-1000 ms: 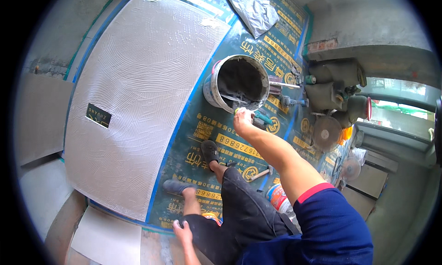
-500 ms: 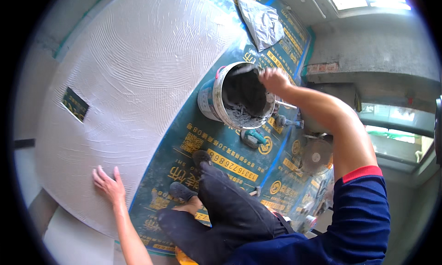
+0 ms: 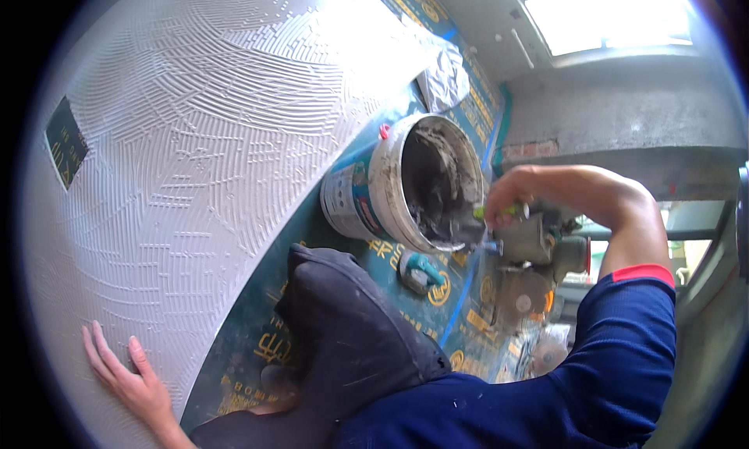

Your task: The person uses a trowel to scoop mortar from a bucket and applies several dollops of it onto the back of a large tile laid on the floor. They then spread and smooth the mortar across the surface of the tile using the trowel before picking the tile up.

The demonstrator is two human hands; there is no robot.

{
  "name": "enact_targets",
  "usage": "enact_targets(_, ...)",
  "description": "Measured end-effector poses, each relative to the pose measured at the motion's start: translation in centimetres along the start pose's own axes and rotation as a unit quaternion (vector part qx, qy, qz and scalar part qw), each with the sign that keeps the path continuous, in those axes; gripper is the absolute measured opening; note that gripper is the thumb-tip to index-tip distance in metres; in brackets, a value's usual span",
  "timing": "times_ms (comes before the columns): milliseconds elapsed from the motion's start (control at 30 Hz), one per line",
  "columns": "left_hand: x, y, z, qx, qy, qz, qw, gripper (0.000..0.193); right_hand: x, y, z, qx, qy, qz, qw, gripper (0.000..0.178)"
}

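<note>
My left hand (image 3: 129, 375) lies with spread fingers on the ridged face of a large pale slab (image 3: 211, 176). A rectangular hole (image 3: 66, 141) is cut through the slab's left part. At the right rim of a white bucket (image 3: 355, 195), my right hand (image 3: 511, 193) grips a trowel by its yellow-green handle (image 3: 516, 212). The trowel's blade (image 3: 468, 230) is low at the bucket's mouth, smeared with grey. Wet dark grey mortar (image 3: 425, 172) coats the bucket's inside. The bucket leans, its mouth turned toward my right hand.
A teal hand-held power tool (image 3: 421, 272) sits on the green printed floor covering (image 3: 242, 351) near the bucket. Behind the bucket lies a silvery bag (image 3: 446, 78). More tools and a round disc (image 3: 523, 301) are at the right, below a grey wall (image 3: 616, 110).
The view has shifted closer to the bucket and slab. My right hand has gone from the mortar to the bucket's right rim, bringing the trowel into sight. My left hand stays on the slab.
</note>
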State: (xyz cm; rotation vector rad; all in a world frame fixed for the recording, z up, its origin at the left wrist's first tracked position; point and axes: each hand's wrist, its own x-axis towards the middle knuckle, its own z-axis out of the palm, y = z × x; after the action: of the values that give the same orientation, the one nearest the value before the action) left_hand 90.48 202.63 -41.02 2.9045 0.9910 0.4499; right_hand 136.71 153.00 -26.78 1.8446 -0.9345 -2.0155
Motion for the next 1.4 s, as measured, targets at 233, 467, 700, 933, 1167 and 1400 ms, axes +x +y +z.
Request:
enact_targets(233, -0.3, -0.4, -0.3, 0.021, 0.005, 0.002, 1.0, 0.05, -2.9, -1.0, 3.2, 0.055, -0.091, -0.102, 0.989, 0.027)
enact_targets(467, -0.1, 1.6, -0.4, 0.021, 0.031, -0.004, 0.999, 0.051, -7.8, -0.2, 0.9, -0.311, 0.297, -0.137, 0.892, 0.063)
enact_targets(700, 0.6, 2.1, -0.3, 0.025, 0.043, 0.008, 0.999, 0.051, 1.5, -1.4, 0.5, -0.631, 0.631, -0.071, 0.446, 0.034)
enact_targets(933, 0.1, 1.7, -0.5, 0.018, 0.049, -0.005, 0.999, 0.051, 3.8, 0.1, 0.0, -0.534, 0.572, -0.248, 0.571, 0.043)
enact_targets(1167, 0.0, 1.9, -0.3, 0.0, 0.061, -0.014, 0.998, 0.05, 2.7, 0.0, 1.8, -0.488, 0.553, -0.271, 0.62, 0.048)
enact_targets(1400, 0.1, 1.9, -0.9, 0.008, 0.062, -0.025, 0.998, 0.049, 5.3, 1.1, 3.6, -0.364, 0.505, -0.274, 0.733, 0.059)
